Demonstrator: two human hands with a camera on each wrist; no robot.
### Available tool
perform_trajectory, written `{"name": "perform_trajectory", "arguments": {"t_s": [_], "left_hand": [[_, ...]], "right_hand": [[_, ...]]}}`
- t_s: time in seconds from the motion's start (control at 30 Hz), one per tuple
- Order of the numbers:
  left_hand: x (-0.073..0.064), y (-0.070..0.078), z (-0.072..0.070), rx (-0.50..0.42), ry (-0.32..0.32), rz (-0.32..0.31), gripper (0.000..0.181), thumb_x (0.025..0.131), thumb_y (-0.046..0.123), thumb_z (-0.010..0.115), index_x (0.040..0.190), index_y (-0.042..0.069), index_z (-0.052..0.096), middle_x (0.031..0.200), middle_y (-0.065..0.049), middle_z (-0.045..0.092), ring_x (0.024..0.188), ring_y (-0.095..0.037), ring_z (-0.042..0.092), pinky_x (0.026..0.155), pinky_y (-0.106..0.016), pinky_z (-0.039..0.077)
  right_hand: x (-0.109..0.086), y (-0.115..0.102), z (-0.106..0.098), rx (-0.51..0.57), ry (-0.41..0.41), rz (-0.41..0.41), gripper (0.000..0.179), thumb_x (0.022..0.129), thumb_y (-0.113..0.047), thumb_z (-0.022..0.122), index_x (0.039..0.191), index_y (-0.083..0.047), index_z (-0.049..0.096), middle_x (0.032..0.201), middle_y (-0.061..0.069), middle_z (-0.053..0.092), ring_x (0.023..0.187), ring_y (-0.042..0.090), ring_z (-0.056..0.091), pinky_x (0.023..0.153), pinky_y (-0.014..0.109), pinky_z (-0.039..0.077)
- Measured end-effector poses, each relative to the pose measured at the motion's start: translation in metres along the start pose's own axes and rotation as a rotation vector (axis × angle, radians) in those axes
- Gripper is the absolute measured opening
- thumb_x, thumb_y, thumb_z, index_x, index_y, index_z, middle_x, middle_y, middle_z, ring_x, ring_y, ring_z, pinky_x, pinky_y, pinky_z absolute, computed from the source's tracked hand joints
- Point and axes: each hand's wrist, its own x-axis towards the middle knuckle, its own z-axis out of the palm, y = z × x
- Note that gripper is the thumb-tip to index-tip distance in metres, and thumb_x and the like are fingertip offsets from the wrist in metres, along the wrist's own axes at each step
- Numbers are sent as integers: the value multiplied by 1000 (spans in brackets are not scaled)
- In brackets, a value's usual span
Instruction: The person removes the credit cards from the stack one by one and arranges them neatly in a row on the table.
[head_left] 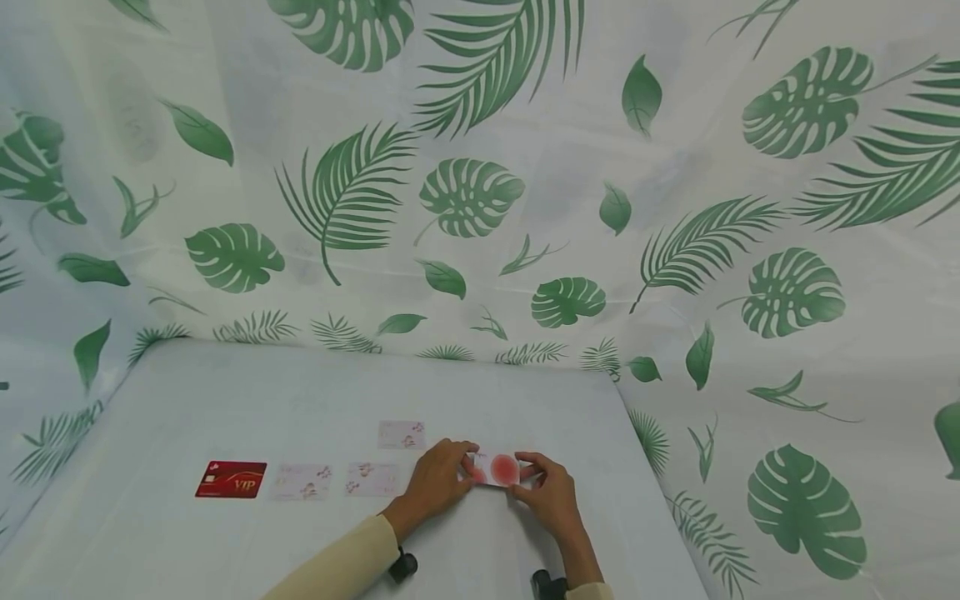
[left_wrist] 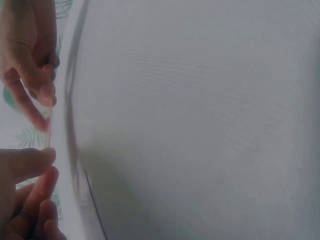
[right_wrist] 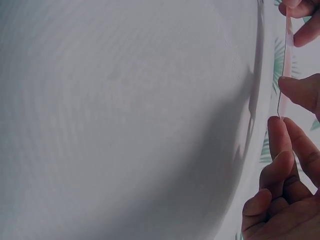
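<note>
Both hands hold a small pale card [head_left: 497, 469] with a large pink-red circle on it. My left hand [head_left: 438, 475] pinches its left end between thumb and fingers. At the other end, the thumb and fingertips of my right hand [head_left: 553, 496] grip it. The right wrist view shows the thin card [right_wrist: 286, 55] nearly edge-on, above the white tabletop. Close to the left hand lie pale cards with pink flower prints: one card [head_left: 401, 434] behind it, another card [head_left: 371, 479] to its left.
Farther left in the same row are a third flowered card [head_left: 303, 482] and a red VIP card [head_left: 231, 480]. The white-covered table [head_left: 247, 558] meets a leaf-patterned curtain [head_left: 480, 275] at the back and sides.
</note>
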Motion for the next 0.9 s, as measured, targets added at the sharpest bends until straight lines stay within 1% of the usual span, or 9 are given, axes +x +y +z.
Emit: {"name": "perform_trajectory", "arguments": {"t_s": [0.17,0.33,0.4,0.6,0.9], "left_hand": [[0,2,2,-10,-9,-8,45,77,18,84,119,13,68,82,10,69,83,-9,57,77,-27,49],[1,3,6,3,-31,-13,45,78,20,83,119,14,67,82,11,68,83,-8,56,74,-24,47],[1,3,7,9,-27,-8,44,77,20,84,118,13,67,81,11,68,83,-8,55,74,-24,47],[3,6,10,14,-29,-6,44,78,20,83,117,12,67,80,10,66,84,-8,56,86,-29,50],[4,10,12,18,-48,-14,43,77,20,84,116,11,68,79,9,67,84,-9,56,81,-27,49]], "right_hand": [[0,3,-1,-8,2,5,51,69,-9,87,116,-22,71,89,0,69,67,14,49,54,23,39],[0,4,-4,-10,2,15,51,69,-9,87,116,-22,71,88,-1,69,68,13,49,55,23,40],[0,5,-5,-11,1,17,51,69,-9,87,116,-22,72,89,-1,69,68,13,49,56,23,40],[-1,5,-7,-20,-2,25,50,70,-9,87,117,-20,72,89,-1,69,69,14,49,57,24,40],[-2,9,-9,-46,5,59,49,71,-9,86,117,-21,72,88,-2,69,70,14,49,57,24,40]]}}
